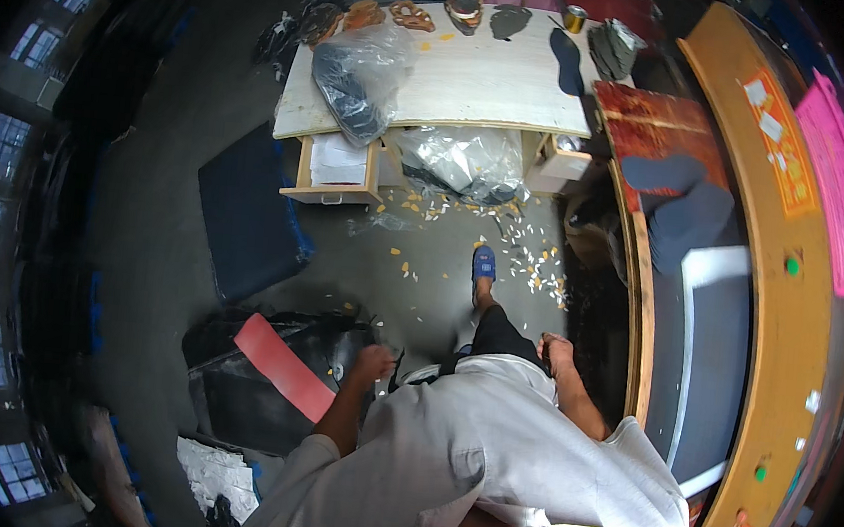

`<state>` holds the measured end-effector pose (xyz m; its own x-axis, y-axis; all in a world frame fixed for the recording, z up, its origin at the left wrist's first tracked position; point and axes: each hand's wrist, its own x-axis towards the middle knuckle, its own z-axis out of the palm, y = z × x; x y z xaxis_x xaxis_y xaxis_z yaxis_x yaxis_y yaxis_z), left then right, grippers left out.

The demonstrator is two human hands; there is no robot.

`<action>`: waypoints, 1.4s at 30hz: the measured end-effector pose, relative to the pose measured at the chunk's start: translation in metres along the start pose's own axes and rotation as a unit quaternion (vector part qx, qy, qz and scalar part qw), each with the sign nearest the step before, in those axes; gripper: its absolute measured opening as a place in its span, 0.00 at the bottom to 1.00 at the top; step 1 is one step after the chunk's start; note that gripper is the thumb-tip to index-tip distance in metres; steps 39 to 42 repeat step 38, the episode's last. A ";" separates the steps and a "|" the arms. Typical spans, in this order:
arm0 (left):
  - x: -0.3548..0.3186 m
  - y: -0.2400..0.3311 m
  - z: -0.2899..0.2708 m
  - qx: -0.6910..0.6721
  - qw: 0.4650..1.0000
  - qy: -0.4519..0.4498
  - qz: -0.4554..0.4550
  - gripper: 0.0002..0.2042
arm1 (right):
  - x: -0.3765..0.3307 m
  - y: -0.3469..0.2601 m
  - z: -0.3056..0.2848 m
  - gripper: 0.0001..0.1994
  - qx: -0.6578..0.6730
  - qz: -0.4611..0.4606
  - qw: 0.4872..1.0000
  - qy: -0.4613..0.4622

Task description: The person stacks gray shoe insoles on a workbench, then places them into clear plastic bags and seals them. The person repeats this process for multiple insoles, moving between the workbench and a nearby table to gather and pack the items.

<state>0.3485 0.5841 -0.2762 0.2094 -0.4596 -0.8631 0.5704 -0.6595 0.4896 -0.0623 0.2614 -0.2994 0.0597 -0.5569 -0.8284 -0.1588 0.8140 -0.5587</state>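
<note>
Left hand: the left hand hangs low beside the hip, fingers curled in loosely, pretty much closed. Can't tell if it's actually gripping anything, though something thin and dark sits right by the fingers.
Right hand: the right hand is down on the other side, fingers bent and half open, holding nothing I can see.
Near the left hand: a flat red rectangular strip lies just to the left of it, on top of a black plastic-wrapped bundle.
Near the right hand: the curved wooden edge of the long orange-rimmed workbench runs right beside it, so it's tight on that side.
Ahead of both hands: grey concrete floor littered with pale offcuts, one foot in a blue slipper stepping into it.
Further ahead: a pale wooden table with dark sole-shaped cutouts and a clear plastic bag of dark pieces.
Open room: mostly the floor strip between the hands and the table.
</note>
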 end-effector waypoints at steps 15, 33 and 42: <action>0.020 0.268 -0.011 -0.262 0.937 0.166 0.161 0.15 | 0.093 -0.450 0.279 0.12 -0.167 -0.298 0.908 -0.243; 0.111 0.664 -0.086 0.061 0.896 0.195 0.393 0.25 | 0.088 -0.627 0.738 0.08 -0.386 -0.587 0.683 -0.199; 0.135 0.668 -0.116 0.060 0.938 0.189 0.284 0.25 | 0.072 -0.598 0.756 0.15 -0.569 -0.449 0.672 -0.151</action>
